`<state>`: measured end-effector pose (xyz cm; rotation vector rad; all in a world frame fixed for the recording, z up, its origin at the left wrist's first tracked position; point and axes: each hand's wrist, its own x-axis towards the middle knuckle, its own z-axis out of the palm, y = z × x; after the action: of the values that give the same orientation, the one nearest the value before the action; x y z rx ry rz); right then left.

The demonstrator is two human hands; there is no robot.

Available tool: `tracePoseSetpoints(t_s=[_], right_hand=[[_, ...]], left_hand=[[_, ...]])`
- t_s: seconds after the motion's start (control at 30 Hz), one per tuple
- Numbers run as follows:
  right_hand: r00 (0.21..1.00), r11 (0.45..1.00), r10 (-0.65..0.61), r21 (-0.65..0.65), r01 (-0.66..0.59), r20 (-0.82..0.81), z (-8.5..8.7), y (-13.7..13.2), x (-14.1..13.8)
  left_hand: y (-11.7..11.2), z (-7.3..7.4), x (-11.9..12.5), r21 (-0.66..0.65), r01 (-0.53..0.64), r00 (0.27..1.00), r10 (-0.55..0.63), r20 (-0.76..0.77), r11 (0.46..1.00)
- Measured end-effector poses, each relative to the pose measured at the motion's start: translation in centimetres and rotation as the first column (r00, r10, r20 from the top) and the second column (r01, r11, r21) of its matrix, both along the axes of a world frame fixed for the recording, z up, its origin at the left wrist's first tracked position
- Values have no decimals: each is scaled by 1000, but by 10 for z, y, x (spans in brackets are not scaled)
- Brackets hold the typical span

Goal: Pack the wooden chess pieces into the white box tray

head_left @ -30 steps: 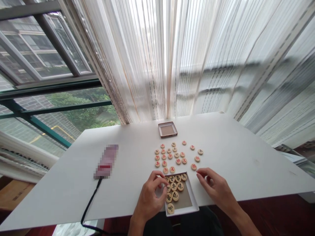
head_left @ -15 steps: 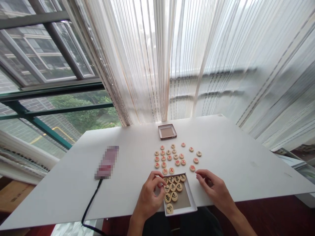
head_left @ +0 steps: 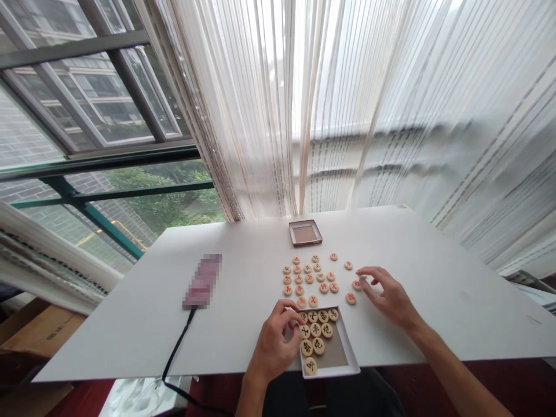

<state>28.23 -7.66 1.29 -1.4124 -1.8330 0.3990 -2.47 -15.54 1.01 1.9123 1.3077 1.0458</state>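
A shallow white box tray [head_left: 350, 362] sits at the table's near edge with several round wooden chess discs [head_left: 315, 330] marked in black inside. My left hand [head_left: 278, 341] rests at the tray's left rim, its curled fingers touching the discs at the top left corner. Beyond the tray lie several loose discs with red marks [head_left: 309, 278]. My right hand [head_left: 388, 292] is stretched over the table to their right, fingers apart, fingertips at a disc [head_left: 357, 285].
A small brown square lid [head_left: 305, 233] lies further back. A blurred flat device [head_left: 202, 281] with a black cable [head_left: 176, 359] sits to the left. White table [head_left: 434, 289], sheer curtain [head_left: 347, 104] and window [head_left: 87, 116] behind.
My right hand has moved away from the tray's right corner, forward to the loose red-marked discs. My left hand stays at the tray. The view has shifted slightly left.
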Motion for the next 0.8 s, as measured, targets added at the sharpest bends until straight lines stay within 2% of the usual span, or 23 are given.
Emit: tracePoseSetpoints(t_s=[0.13, 0.23, 0.3, 0.5, 0.63, 0.8], right_hand=[[991, 993, 115, 1, -115, 65, 22, 25, -11], [966, 974, 220, 25, -225, 135, 32, 48, -23], [936, 951, 299, 23, -308, 186, 32, 65, -33], [858, 893, 439, -28, -449, 264, 24, 107, -60], [799, 849, 518, -63, -525, 305, 26, 119, -68], [774, 833, 539, -72, -548, 333, 33, 112, -70]], left_hand=[[0, 0, 0, -10, 2, 1000, -2, 3, 1000], [0, 0, 0, -16, 5, 1000, -5, 4, 1000], [0, 0, -1, -18, 4, 1000, -4, 3, 1000], [2, -1, -2, -37, 2, 1000, -2, 21, 999], [3, -2, -2, -34, -14, 997, 16, 69, 999], [5, -4, -2, -19, -13, 997, 15, 81, 1000]])
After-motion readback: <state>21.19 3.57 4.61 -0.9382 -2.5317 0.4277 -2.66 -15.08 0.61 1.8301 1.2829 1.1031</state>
